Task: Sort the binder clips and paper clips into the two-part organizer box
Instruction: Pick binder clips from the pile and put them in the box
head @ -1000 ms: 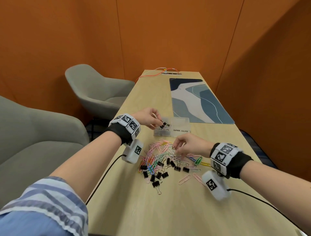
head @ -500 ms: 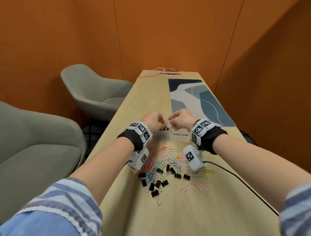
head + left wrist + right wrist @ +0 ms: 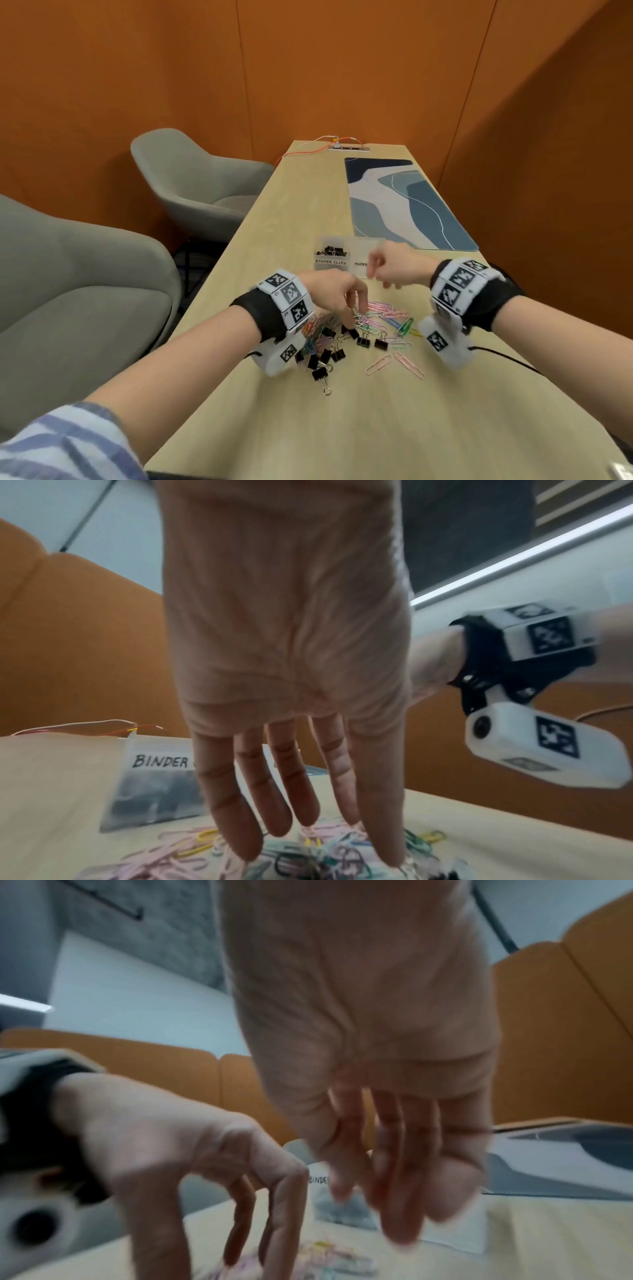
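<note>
Our left hand (image 3: 334,294) reached fingers-down into the paper clips (image 3: 380,313) on the desk (image 3: 376,428), straight and holding nothing. Our right hand (image 3: 394,269) hovered by the organizer box (image 3: 342,255); blur kept us from telling its grip. Binder clips (image 3: 325,359) lay tangled among the paper clips, so we judged a pinch might drag up linked clips and drop one in the wrong compartment.

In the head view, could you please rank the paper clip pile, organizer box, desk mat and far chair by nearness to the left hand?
1. paper clip pile, under the left hand
2. organizer box, just beyond
3. desk mat, far right
4. far chair, far left
</note>
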Available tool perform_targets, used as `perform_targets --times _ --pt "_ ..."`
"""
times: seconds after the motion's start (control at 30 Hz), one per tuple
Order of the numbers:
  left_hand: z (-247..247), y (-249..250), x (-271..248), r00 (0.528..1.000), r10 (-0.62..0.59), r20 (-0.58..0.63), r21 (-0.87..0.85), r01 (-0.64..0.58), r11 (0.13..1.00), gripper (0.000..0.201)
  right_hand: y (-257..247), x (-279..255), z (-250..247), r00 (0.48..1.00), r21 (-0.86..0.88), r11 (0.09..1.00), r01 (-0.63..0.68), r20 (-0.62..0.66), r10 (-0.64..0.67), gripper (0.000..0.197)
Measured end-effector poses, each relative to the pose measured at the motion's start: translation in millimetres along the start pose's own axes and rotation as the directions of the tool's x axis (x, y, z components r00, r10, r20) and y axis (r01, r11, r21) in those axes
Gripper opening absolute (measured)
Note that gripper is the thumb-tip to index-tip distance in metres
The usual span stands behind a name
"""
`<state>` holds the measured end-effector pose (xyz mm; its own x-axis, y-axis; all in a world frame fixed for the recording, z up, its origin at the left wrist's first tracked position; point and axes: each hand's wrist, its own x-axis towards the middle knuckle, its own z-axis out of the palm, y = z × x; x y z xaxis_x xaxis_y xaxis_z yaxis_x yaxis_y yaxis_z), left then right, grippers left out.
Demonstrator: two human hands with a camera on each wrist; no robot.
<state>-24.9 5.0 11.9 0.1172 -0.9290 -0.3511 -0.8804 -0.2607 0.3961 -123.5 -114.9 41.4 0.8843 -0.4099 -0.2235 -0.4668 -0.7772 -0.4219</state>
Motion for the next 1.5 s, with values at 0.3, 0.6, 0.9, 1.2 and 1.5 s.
perform_targets --times 0.3,0.6,0.9,1.2,1.5 --pt "17 5 6 0.999 -0.038 -0.027 0.095 0.04 0.995 0.035 9 -47 56 0.976 -0.223 0.962 0.155 0.183 -0.115 0.038" --pt "0 -18 -6 0.99 -0.092 -0.104 -0.232 0.065 0.971 0.016 8 -37 62 0.956 -0.287 0.912 0.293 0.074 -0.283 0.014" --pt "-54 -39 0 0.859 -0.268 -0.437 -0.445 0.052 0.894 0.014 13 -28 47 0.979 0.001 0.984 0.179 0.102 -0.178 0.01" --pt "-50 -57 37 0.783 -0.278 -0.556 -0.223 0.182 0.958 0.026 11 19 -10 0.989 0.597 0.794 -0.118 0.146 0.038 0.017" --pt "-26 -65 -12 0.829 -0.167 -0.534 -0.14 0.108 0.984 0.014 -10 80 -19 0.994 0.68 0.725 -0.108 0.084 0.07 0.012"
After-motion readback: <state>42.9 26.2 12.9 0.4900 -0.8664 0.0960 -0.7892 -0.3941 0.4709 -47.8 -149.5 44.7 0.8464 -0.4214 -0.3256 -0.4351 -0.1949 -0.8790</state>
